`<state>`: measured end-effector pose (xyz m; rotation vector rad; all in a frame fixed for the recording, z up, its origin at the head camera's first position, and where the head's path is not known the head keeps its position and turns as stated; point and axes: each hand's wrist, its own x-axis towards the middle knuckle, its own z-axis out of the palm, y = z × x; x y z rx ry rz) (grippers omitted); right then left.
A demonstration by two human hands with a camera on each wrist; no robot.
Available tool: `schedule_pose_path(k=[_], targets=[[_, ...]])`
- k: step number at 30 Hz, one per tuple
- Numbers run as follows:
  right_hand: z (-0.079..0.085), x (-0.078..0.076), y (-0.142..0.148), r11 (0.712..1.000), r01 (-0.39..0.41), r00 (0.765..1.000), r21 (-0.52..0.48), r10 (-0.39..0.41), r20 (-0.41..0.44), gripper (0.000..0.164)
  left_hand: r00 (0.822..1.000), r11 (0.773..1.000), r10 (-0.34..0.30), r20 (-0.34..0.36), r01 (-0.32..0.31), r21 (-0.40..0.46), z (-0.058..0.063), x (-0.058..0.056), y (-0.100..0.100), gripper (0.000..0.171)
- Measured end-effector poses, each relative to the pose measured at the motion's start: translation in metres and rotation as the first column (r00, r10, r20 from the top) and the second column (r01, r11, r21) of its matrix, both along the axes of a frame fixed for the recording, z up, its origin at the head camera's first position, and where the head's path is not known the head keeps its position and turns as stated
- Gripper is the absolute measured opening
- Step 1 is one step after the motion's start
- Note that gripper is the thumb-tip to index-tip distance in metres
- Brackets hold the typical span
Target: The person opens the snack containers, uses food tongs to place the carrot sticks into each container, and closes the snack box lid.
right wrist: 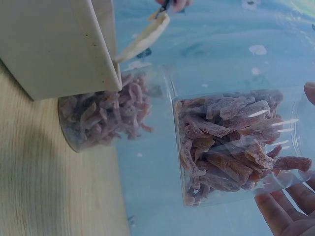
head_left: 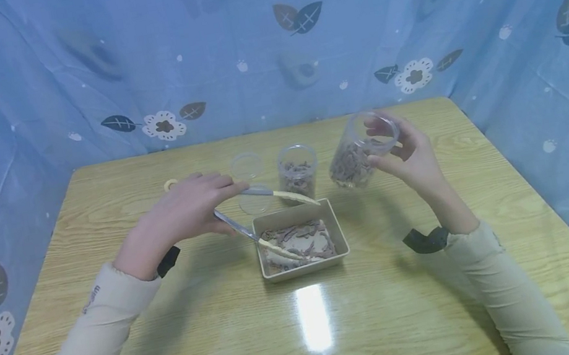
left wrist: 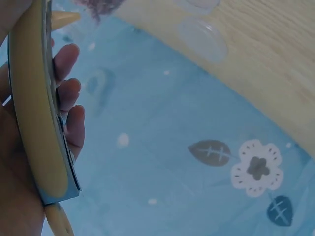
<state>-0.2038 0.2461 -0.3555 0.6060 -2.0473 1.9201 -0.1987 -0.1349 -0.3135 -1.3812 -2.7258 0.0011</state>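
My left hand [head_left: 184,207] holds metal tongs [head_left: 281,251] with cream tips. The two arms stand apart, one tip over the far rim of a beige rectangular box [head_left: 306,272], the other inside it. Brownish dried strips [head_left: 294,233] lie scattered in the box. In the left wrist view, fingers wrap round the tongs' yellow handle [left wrist: 37,103]. My right hand [head_left: 417,161] grips a clear jar [head_left: 351,164] near its open mouth. This jar is tilted toward me and full of whitish-coated brown strips [right wrist: 226,142], shown close in the right wrist view.
Behind the box stands a second clear jar [head_left: 299,182], uncapped and partly filled with similar strips. Two clear round lids, one farther back [head_left: 246,165] and one nearer [head_left: 254,201], lie to its left. A blue patterned curtain [head_left: 240,47] surrounds the wooden table [head_left: 234,349].
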Motion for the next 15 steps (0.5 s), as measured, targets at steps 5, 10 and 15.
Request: schedule_pose_path(k=[5,10,15], targets=[[0.000,0.001,-0.001,0.999,0.006,1.000,0.033,-0.006,-0.012,0.067,0.998,0.996,-0.065,-0.016,0.064,-0.065,0.008,-0.009,0.013,0.082],[0.000,0.001,-0.002,0.999,0.002,1.000,0.050,-0.001,-0.022,0.069,0.991,0.981,-0.132,-0.017,0.128,-0.145,0.015,-0.017,0.027,0.081],[-0.002,0.001,-0.003,0.998,0.000,1.000,0.064,0.001,-0.011,0.072,0.983,0.958,-0.182,-0.006,0.176,-0.228,0.019,-0.023,0.045,0.083]])
